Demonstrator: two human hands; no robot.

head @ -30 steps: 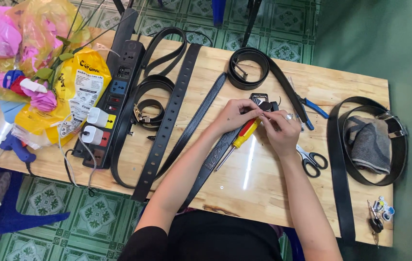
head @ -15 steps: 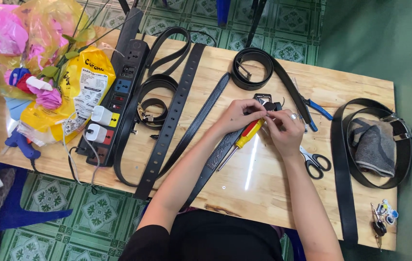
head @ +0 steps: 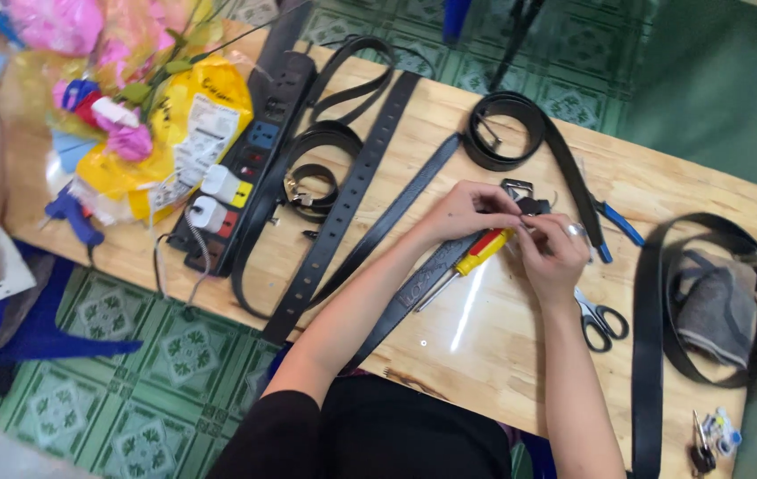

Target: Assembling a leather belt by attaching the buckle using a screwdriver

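Both hands meet over the middle of a wooden table (head: 503,346). My left hand (head: 463,211) pinches the end of a black belt (head: 414,288) at its metal buckle (head: 518,190). My right hand (head: 554,251) closes on the same buckle end from the right. A screwdriver with a yellow and red handle (head: 476,257) lies under my hands on the belt. Black-handled scissors (head: 599,321) lie just right of my right wrist.
Several other black belts (head: 356,191) lie across the table, one coiled (head: 507,133) at the back, another looped around a grey cloth (head: 711,306) at the right. A black power strip (head: 236,173) with plugs, blue-handled pliers (head: 614,226) and yellow and pink bags (head: 143,115) sit nearby.
My hands stay on the buckle with only small finger movement. The view has shifted slightly.
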